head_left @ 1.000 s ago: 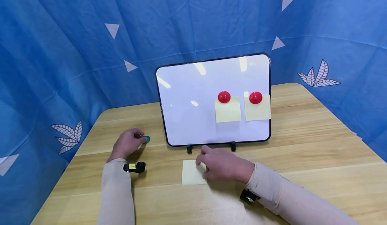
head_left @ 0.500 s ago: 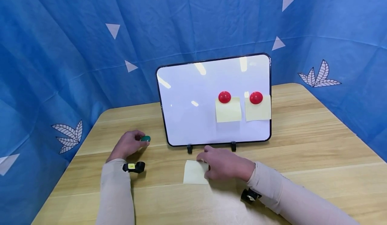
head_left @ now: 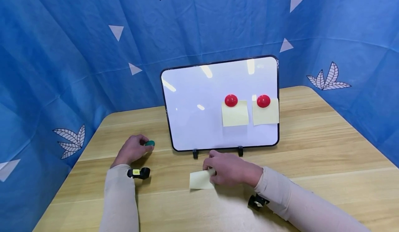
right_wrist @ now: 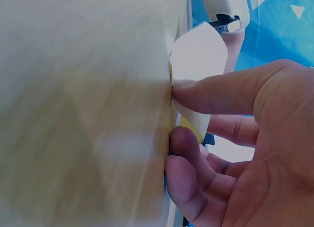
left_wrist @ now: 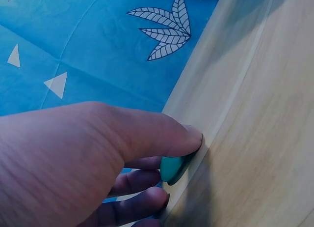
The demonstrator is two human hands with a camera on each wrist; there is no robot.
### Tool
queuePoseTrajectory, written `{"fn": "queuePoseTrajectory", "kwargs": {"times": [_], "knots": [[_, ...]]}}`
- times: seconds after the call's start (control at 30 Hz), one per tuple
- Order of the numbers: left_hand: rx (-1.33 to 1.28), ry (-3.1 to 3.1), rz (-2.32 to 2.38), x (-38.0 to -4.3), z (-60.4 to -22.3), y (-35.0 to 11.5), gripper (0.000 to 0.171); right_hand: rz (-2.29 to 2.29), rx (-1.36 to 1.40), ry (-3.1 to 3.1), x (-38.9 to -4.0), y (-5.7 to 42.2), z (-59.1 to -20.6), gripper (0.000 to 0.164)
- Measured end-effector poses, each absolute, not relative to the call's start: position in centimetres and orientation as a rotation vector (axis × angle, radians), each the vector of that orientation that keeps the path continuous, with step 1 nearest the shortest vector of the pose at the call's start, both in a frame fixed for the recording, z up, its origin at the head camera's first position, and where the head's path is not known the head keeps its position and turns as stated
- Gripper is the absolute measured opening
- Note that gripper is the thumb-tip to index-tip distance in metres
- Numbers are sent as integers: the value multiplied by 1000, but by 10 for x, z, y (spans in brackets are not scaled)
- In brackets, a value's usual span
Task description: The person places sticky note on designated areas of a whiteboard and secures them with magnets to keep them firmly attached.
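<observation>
On the left of the table, my left hand (head_left: 132, 149) pinches a round green magnet (head_left: 150, 143) between thumb and fingers. The left wrist view shows the green magnet (left_wrist: 172, 168) tilted up on its edge under the thumb. My right hand (head_left: 229, 168) pinches the right side of a pale yellow paper note (head_left: 201, 180) in front of the whiteboard. In the right wrist view the note (right_wrist: 201, 55) bends upward beyond the thumb, and its far edge is lifted off the table.
A whiteboard (head_left: 196, 124) in a black frame stands on small black feet behind the hands. Two red magnets, one left (head_left: 231, 100) and one right (head_left: 263, 101), hold yellow notes on its right half. Blue curtain (head_left: 78, 45) surrounds the wooden table (head_left: 324, 149).
The green magnet was flat by my left fingertips and is now tilted up in their pinch. The note has gone from lying flat to bent up in my right fingers.
</observation>
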State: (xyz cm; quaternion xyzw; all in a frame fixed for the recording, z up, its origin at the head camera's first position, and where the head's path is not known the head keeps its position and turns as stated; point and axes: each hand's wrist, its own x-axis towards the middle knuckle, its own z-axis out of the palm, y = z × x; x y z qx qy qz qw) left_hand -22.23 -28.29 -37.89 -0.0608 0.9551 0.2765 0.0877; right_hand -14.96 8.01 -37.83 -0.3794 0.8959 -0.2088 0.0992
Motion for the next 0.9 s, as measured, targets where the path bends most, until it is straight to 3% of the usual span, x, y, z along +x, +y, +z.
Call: {"fn": "queuePoseTrajectory", "kwargs": {"times": [0.53, 0.9], "knots": [[-151, 2876, 827, -224, -381, -279, 49, -751, -1260, 2640, -153, 81, -379, 16], [-122, 2923, 868, -226, -386, -278, 44, -908, -1299, 2563, -158, 81, -382, 18]]}}
